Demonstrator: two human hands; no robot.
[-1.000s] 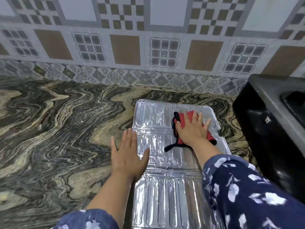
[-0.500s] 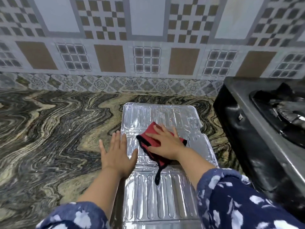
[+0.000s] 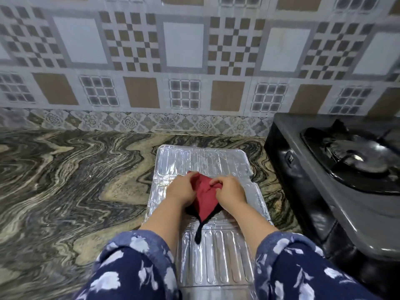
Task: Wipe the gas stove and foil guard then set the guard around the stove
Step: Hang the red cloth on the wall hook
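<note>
Left hand (image 3: 181, 188) curled round the near-left side of a red cloth with black trim (image 3: 204, 195), fingers bunched into the fabric. Right hand (image 3: 230, 191) likewise gripping the cloth's right side, knuckles bent, thumb tucked into the folds. Cloth gathered between both hands, raised into a peak, a black strap (image 3: 198, 231) trailing from it back toward the wrists and lying on the foil. Beneath both hands, a silver ribbed aluminium-foil guard (image 3: 216, 260), laid flat and unfolded in panels on the swirled dark-and-cream marble surface (image 3: 65, 180), running from past the fingertips back under the forearms. To the right of the right hand, well apart from it, a black gas stove with a grey top (image 3: 324, 191), its burner and pan support beyond and to the right; foil guard near its left wall but apart from it, not set around it. Beyond the fingertips, a patterned tiled wall (image 3: 184, 61). Forearms bare up to blue sleeves with white floral print (image 3: 134, 267), at the near edge.
</note>
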